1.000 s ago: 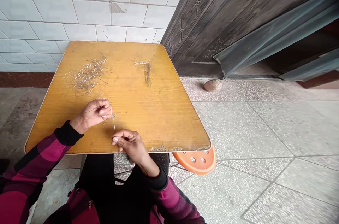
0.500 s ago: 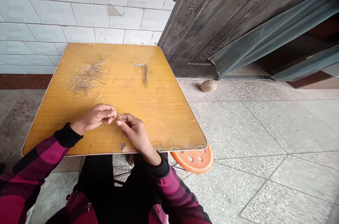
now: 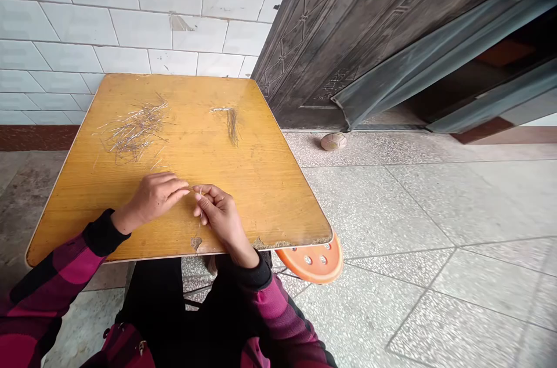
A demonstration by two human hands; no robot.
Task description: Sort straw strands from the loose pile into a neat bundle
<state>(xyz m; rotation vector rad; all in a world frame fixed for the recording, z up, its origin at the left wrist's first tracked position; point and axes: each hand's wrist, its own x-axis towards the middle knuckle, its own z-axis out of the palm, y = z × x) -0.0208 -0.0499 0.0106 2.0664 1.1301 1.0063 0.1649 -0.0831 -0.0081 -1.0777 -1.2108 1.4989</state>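
My right hand (image 3: 221, 218) pinches a thin silvery wire (image 3: 201, 205) between thumb and fingers, just above the yellow wooden tabletop (image 3: 261, 194). My left hand (image 3: 153, 198) lies to its left, fingers together and tips almost at the wire. I cannot tell whether those fingertips hold anything. Farther off, a loose heap of thin wires (image 3: 134, 133) lies on the table, beyond my left hand. To its right is a small bundle of fine strands (image 3: 232, 126).
A chipped patch marks the table's near edge (image 3: 196, 244). An orange plastic stool (image 3: 308, 260) stands below the near right corner. White wall tiles (image 3: 130, 14) rise behind the table, a dark metal door (image 3: 348, 49) stands right, and a small ball (image 3: 333, 141) rests on the terrazzo floor (image 3: 391, 211).
My hands came together from a wider gap, and the wire now sits at my right fingertips. My left fingertips have eased slightly back from it. The view has shifted slightly.
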